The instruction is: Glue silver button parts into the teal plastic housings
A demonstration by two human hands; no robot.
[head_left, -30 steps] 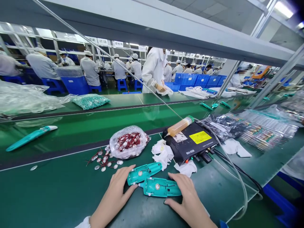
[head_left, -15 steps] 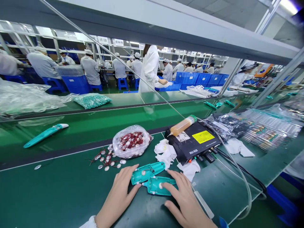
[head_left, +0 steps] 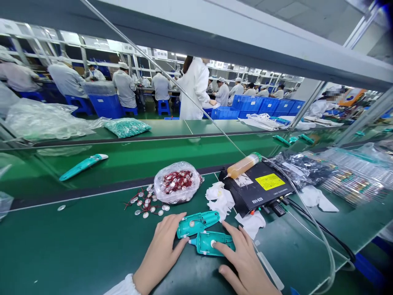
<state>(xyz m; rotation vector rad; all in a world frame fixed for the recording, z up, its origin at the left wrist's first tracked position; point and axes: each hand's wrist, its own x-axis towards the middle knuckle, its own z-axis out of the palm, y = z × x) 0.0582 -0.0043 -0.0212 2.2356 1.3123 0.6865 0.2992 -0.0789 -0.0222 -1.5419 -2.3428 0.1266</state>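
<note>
Two teal plastic housing halves lie open side up on the green bench, close together. The upper half (head_left: 201,221) has a round disc inside, and my left hand (head_left: 161,250) is at its left end, thumb and fingers apart. On the lower half (head_left: 204,242), which has a pale blue tip, my right hand (head_left: 242,258) rests a fingertip at the white round disc (head_left: 213,243); its other fingers are spread. A clear bag of discs with red wires (head_left: 177,183) sits behind, and loose wired discs (head_left: 146,205) lie beside it.
A black RH-928 box (head_left: 258,186) carries an amber syringe (head_left: 244,165), with crumpled white tissue (head_left: 219,199) at its left. Cables and a clear tube run down the right. A teal housing (head_left: 82,166) lies on the green belt. People in white coats work beyond.
The view has shifted slightly, so bench items appear further right. The teal housing on the belt has moved right relative to the bench. Both hands keep nearly the same pose at the housing halves.
</note>
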